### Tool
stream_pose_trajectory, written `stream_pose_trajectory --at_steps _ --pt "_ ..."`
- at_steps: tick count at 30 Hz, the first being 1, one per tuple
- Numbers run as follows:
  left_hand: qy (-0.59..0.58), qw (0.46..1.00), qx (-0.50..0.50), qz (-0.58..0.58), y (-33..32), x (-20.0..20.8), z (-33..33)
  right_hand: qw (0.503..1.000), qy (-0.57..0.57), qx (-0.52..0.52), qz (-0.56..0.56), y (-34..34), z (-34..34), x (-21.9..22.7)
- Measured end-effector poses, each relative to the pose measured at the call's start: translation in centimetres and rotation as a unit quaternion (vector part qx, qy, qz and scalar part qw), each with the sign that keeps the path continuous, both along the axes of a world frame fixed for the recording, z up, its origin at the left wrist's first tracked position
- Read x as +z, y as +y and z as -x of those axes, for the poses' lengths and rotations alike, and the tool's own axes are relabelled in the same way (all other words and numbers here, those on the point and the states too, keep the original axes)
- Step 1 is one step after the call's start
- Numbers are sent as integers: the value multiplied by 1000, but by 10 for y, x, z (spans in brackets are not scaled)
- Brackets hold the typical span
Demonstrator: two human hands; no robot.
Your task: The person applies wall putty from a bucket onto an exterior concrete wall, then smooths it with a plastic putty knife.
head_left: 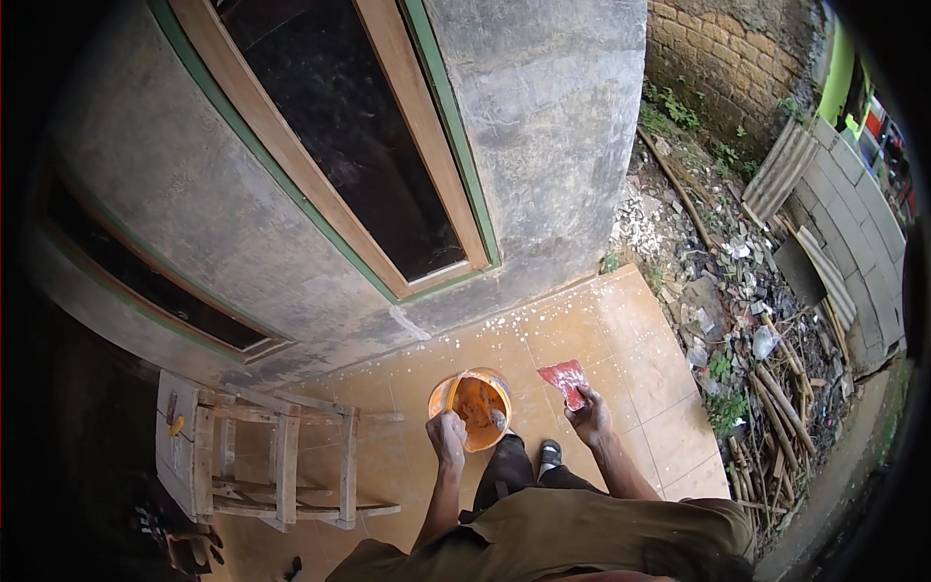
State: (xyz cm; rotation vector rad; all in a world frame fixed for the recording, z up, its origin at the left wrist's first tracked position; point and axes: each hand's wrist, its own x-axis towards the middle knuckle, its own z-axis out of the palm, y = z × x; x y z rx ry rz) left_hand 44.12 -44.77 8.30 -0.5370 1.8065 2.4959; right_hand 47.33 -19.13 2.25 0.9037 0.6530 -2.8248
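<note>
My left hand [448, 436] is closed at the near left side of an orange bucket [469, 373], where its yellow handle [452, 392] comes down. The bucket hangs in front of my legs; its inside is coated orange, and a small greyish-white thing [498, 419] shows near its right rim. To the right of it, my right hand [590, 419] grips a flat red piece [562, 380] with white smears and a flared far edge. Whether it is a scraper or a folded sheet, I cannot tell.
A grey plastered wall [543, 126] with wood-framed windows [339, 116] rises ahead. At left lies a wooden stool-like stand [286, 456]. White specks dot the tiled floor [621, 339]. Beyond its right edge are rubble, bamboo poles [784, 412] and leaning sheets [779, 175].
</note>
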Motion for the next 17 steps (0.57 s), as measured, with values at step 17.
stream_pose_trajectory --at_steps 17 --pt "29 999 -43 11 14 18 -23 996 42 -15 -81 23 -3 27"
